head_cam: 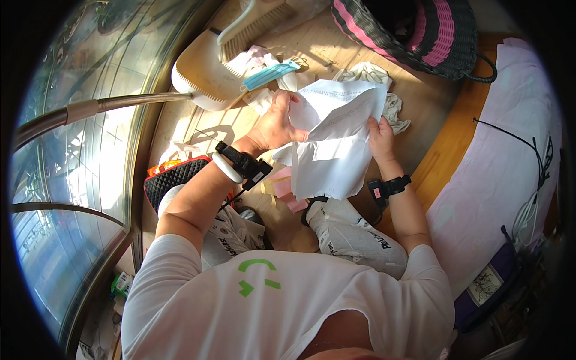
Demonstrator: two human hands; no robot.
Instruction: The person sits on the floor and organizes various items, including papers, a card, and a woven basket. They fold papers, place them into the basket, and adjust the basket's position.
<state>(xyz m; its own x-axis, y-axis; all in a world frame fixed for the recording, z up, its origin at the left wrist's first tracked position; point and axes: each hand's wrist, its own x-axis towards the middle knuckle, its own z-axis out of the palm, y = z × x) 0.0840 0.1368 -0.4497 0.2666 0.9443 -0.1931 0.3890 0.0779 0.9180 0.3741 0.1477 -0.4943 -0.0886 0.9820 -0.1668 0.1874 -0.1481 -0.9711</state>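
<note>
Creased white paper sheets (335, 168) with printed lines are held up in front of me, partly unfolded. At their left edge is my left hand (275, 122), thumb against the paper and fingers curled near the upper fold. My right hand (381, 138) pinches the right edge, thumb on the near face. Beyond the left hand, a blue disposable face mask (271, 75) lies across crumpled tissue. Below the papers, pink and yellow paper scraps (288, 191) are on the floor. How many sheets are held cannot be told.
A beige dustpan (202, 72) with a long metal handle (121, 102) and a bristle brush (256, 27) is at upper left. A woven black-and-pink basket (432, 40) stands upper right. Glass panels (76, 162) border the left; cables (535, 166) lie on pale fabric (486, 180) at right.
</note>
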